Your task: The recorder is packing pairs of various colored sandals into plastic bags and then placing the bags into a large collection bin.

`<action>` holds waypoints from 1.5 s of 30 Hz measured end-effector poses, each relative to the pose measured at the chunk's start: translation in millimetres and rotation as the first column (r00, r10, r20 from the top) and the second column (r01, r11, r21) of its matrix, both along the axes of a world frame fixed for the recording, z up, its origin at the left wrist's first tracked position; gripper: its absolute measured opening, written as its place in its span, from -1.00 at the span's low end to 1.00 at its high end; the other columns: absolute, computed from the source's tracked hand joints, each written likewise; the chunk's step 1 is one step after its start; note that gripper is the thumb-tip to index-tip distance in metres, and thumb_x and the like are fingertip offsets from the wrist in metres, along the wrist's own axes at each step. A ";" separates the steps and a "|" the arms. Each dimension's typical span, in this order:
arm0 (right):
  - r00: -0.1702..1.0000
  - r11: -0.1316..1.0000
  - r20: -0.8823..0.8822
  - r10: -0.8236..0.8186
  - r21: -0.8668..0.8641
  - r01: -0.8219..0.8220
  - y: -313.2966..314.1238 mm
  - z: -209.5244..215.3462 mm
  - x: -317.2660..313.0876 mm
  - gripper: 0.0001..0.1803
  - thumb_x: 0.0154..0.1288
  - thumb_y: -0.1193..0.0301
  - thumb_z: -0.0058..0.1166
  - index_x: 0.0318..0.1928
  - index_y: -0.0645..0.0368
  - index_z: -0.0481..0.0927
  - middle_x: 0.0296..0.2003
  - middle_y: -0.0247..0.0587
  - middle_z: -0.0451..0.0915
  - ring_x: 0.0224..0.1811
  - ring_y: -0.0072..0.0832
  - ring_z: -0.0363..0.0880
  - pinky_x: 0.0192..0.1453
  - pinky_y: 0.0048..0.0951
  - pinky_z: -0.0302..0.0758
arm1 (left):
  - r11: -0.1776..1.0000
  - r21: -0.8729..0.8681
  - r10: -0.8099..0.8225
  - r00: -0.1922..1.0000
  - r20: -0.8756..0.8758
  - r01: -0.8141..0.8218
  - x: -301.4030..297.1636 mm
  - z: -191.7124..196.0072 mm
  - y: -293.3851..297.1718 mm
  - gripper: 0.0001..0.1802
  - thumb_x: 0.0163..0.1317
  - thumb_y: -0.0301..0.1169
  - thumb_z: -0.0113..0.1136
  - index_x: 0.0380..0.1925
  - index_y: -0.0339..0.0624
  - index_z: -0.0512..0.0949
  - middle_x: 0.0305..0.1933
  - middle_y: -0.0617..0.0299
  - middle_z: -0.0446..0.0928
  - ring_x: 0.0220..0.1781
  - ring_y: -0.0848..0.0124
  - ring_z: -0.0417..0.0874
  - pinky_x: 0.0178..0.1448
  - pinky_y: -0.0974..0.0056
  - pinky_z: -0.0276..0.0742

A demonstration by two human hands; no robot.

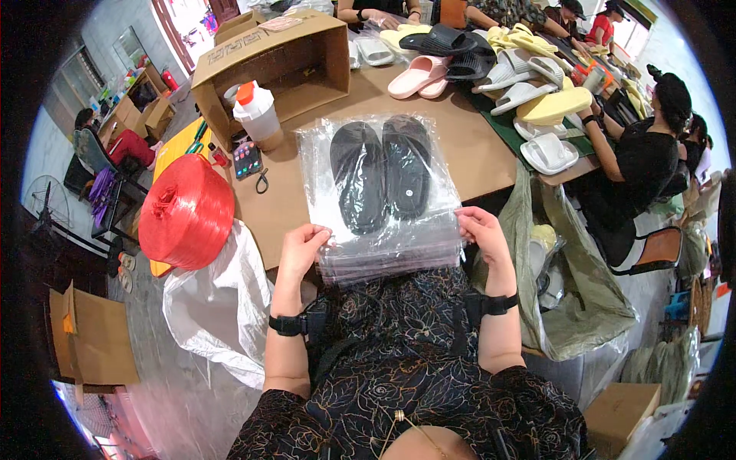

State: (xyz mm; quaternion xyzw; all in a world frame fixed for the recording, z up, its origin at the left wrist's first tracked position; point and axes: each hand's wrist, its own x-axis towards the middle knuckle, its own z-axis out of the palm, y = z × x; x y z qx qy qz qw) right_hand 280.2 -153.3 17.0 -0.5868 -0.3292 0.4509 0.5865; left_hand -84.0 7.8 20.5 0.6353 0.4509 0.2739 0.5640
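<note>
A pair of black slippers (381, 172) lies sole-up inside a clear plastic bag (316, 165) on a stack of more clear bags (391, 257) at the near edge of a cardboard-covered table (475, 149). My left hand (303, 247) pinches the near left corner of the bag. My right hand (479, 230) pinches the near right edge. Both hands sit at the bag's open end, level with each other.
A big red spool of plastic twine (186, 212) sits left, above a white sack (218, 303). An open cardboard box (276, 61), a white jug (257, 113) and scissors (262, 182) stand behind. Piled slippers (491, 69) and seated persons (644, 165) fill the far right. An olive sack (567, 284) hangs beside me.
</note>
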 end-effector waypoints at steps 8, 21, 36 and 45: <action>0.992 0.998 0.121 0.019 0.062 -0.027 0.8 -1.0 12.6 -0.84 0.41 0.45 0.14 -0.06 0.19 0.64 -0.45 -0.49 0.59 -0.48 -0.80 0.39 -0.41 -0.72 0.23 | 0.995 -0.088 0.046 0.994 0.094 -0.038 4.6 21.9 -10.1 -0.78 0.37 -0.42 0.19 -0.10 -0.33 0.66 -0.21 0.14 0.74 -0.44 0.63 0.63 -0.47 0.57 0.40; 0.987 0.888 0.011 -0.162 0.438 0.140 51.4 -15.6 14.4 -0.87 0.45 0.52 0.09 -0.08 0.32 0.61 -0.17 -0.27 0.67 -0.12 -0.51 0.66 0.06 -0.48 0.60 | 0.912 0.387 -0.006 0.939 0.343 -0.135 16.2 -5.4 -1.6 -0.85 0.37 -0.56 0.17 -0.17 -0.37 0.69 -0.18 0.11 0.74 -0.13 0.36 0.75 0.01 0.34 0.64; 0.322 0.856 0.798 -0.510 0.509 0.091 47.4 -31.3 -1.9 -0.88 0.16 0.56 0.21 -0.26 0.18 0.62 -0.09 -0.11 0.57 0.14 -0.05 0.42 0.28 -0.07 0.31 | 0.902 0.431 0.127 0.973 -0.194 -0.032 2.8 24.4 -15.6 -0.72 0.23 -0.34 0.32 -0.09 -0.21 0.68 0.05 0.05 0.65 0.16 0.13 0.60 0.19 0.10 0.53; 0.393 0.872 0.800 -0.453 0.490 0.007 45.9 23.6 -80.2 -0.45 0.21 0.44 0.22 0.23 0.20 0.45 0.32 0.04 0.38 0.45 -0.01 0.22 0.47 -0.01 0.21 | 0.479 0.798 0.084 0.886 -0.456 0.365 50.0 27.3 -34.7 -0.27 0.33 -0.20 0.21 0.45 -0.12 0.24 0.59 -0.06 0.06 0.61 -0.06 0.03 0.59 -0.05 0.03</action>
